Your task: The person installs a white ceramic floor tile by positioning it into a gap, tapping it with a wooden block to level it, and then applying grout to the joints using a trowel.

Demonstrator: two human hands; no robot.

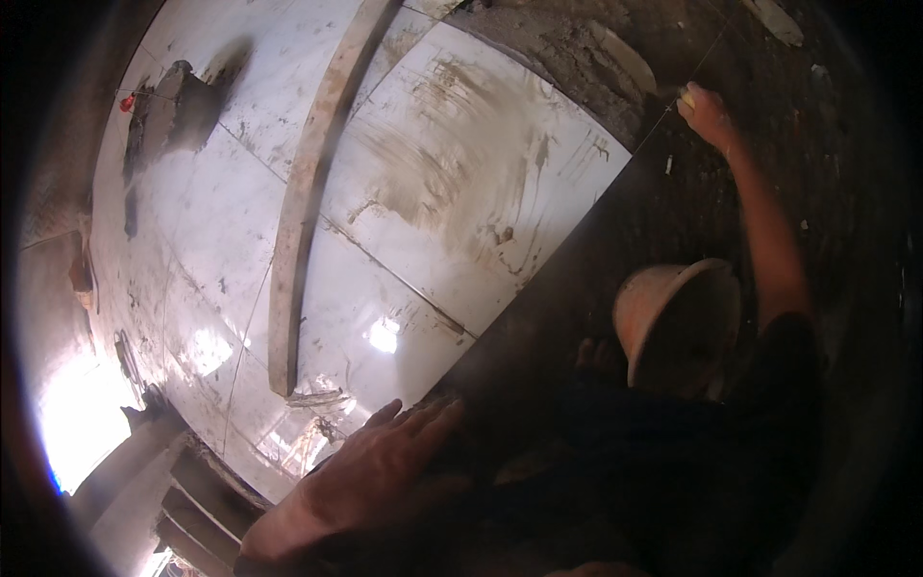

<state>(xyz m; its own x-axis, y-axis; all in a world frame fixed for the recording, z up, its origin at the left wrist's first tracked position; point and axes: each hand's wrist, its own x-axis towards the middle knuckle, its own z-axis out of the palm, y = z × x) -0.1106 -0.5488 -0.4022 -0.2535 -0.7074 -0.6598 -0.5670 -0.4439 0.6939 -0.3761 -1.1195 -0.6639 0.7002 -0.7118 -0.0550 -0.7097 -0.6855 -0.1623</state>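
Observation:
My right hand reaches far out at the upper right, just past the corner of a white floor tile. Its fingers are closed around a small yellowish thing whose kind I cannot make out. A thin string runs in a line past that hand. My left hand is low in the picture by the near edge of the tiles, its fingers stretched out and holding nothing visible. Grey-brown mortar is smeared over the tile, and wet mortar lies beyond its far edge.
A long wooden batten lies across the tiles. At the left, a mortar lump sits on the tiles near a small red object. A dirty bucket lies tilted on dark ground near my right arm. Bright light enters at the lower left.

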